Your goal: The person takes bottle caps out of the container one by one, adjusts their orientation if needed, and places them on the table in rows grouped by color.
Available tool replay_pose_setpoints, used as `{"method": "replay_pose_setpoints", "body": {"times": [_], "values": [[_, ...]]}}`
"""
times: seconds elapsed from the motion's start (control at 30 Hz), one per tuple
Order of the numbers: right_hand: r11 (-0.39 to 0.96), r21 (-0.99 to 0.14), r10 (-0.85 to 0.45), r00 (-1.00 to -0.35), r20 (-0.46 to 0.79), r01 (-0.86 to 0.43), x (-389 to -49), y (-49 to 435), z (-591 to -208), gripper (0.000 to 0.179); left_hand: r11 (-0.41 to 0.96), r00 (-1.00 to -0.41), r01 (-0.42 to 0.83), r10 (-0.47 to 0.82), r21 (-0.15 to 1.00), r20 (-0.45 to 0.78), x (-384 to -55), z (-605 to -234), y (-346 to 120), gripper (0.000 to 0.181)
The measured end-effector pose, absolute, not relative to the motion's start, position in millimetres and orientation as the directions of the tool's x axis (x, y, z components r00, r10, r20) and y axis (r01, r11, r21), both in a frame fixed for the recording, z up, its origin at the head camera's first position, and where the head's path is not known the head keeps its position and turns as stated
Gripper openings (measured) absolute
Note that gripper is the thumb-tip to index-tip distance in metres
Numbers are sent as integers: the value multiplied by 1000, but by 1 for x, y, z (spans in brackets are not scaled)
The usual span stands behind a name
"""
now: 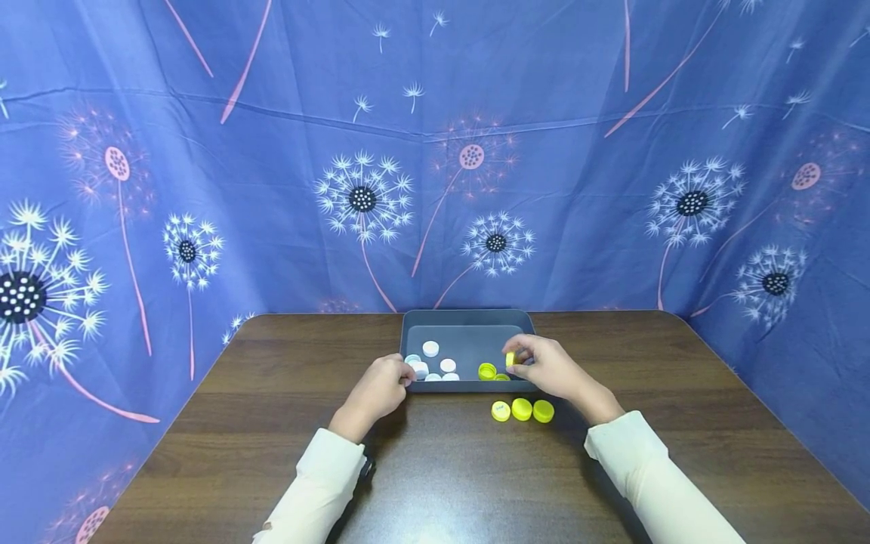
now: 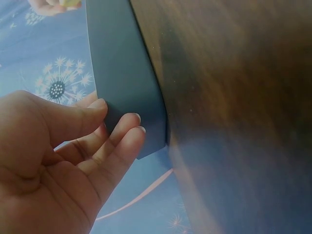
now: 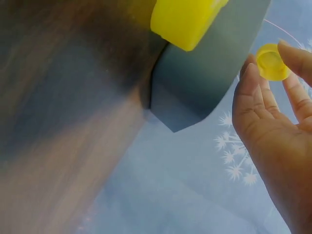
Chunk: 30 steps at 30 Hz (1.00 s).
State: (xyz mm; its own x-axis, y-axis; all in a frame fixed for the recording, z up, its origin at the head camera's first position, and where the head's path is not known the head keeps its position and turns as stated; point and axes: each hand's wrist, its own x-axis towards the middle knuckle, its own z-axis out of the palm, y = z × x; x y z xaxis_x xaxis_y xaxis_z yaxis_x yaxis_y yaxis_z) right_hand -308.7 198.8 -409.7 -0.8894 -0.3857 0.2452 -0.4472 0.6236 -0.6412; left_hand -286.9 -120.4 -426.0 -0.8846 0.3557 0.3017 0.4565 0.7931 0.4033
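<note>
A dark grey tray [image 1: 469, 387] holds white bottle caps [image 1: 430, 349] on its left side and yellow bottle caps [image 1: 486, 371] on its right. My right hand [image 1: 547, 366] is raised over the tray's right part, pinching a yellow bottle cap [image 3: 272, 62] between thumb and fingertips. At the tray's front left corner is my left hand [image 1: 381, 385], close beside the white caps. In the left wrist view its thumb [image 2: 92, 114] lies at the rim and two fingertips are against the outer wall. Another finger passes behind the wall; I cannot tell whether it grips anything.
Three yellow caps [image 1: 521, 409] lie in a row on the brown wooden table [image 1: 469, 468], in front of the tray's right end. A blue cloth [image 1: 421, 151] with dandelion prints hangs right behind the table and along both sides.
</note>
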Motion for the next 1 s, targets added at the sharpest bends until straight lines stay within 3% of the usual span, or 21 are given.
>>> {"method": "replay_pose_setpoints", "body": {"times": [0.33, 0.63, 1.0], "values": [[615, -651, -409, -886, 219, -445, -283, 216, -407, 27, 788, -879, 468, 368, 400, 303, -288, -426, -119, 21], [546, -671, -512, -834, 207, -501, -267, 232, -411, 27, 790, -886, 454, 354, 411, 299, -288, -427, -121, 20], [576, -666, -587, -807, 66, -474, -257, 241, -407, 28, 776, -872, 479, 367, 410, 324, -289, -427, -120, 22]]}}
